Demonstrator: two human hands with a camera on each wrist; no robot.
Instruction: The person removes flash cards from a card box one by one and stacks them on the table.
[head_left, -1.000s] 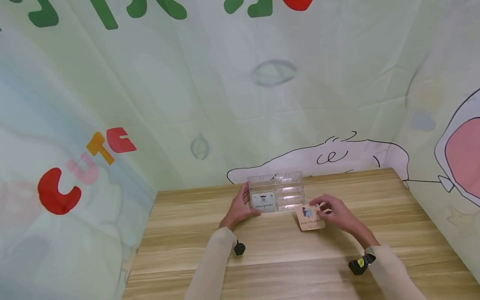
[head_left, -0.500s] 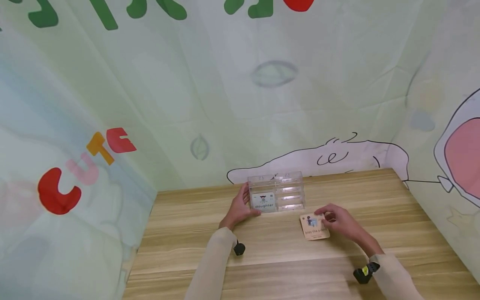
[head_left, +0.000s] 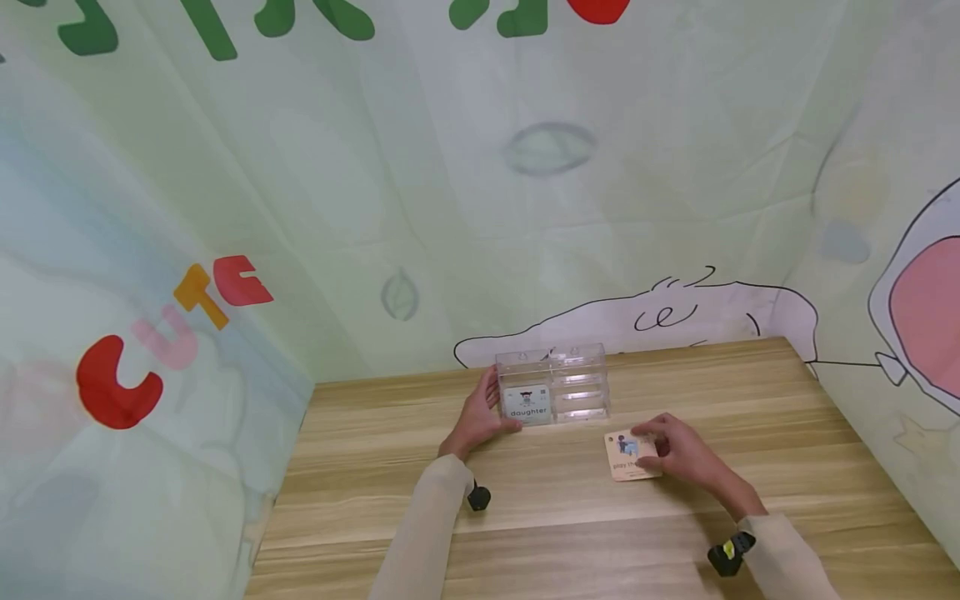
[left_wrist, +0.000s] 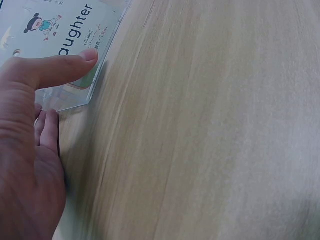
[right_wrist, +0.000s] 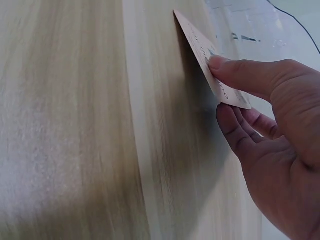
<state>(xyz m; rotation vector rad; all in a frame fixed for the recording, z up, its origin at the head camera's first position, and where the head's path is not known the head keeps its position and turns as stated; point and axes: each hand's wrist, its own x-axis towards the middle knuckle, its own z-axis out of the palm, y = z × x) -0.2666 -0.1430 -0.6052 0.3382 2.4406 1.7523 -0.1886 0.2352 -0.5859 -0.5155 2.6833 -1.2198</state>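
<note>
At the back of the table a clear plastic card box [head_left: 579, 392] stands with two columns. A pale "daughter" card [head_left: 527, 402] shows in its left column, while the right one has several see-through slots. My left hand [head_left: 477, 419] grips the box at its left side; in the left wrist view the thumb [left_wrist: 60, 69] lies across the front and the other fingers go along the side. To the right and nearer, my right hand [head_left: 678, 450] pinches an orange-edged picture card [head_left: 624, 458] between thumb and fingers. That card is tilted off the table in the right wrist view, its lettering partly covered by the thumb.
The wood-grained table [head_left: 540, 542] extends in front of the box and to both sides. A printed cloth backdrop [head_left: 420, 208] rises right behind the table's back edge. Each wrist wears a small black camera [head_left: 478, 497].
My right hand has drawn the picture card away from the box, toward the front and slightly right, and its thumb now covers more of the lettering. The left hand and box have stayed put.
</note>
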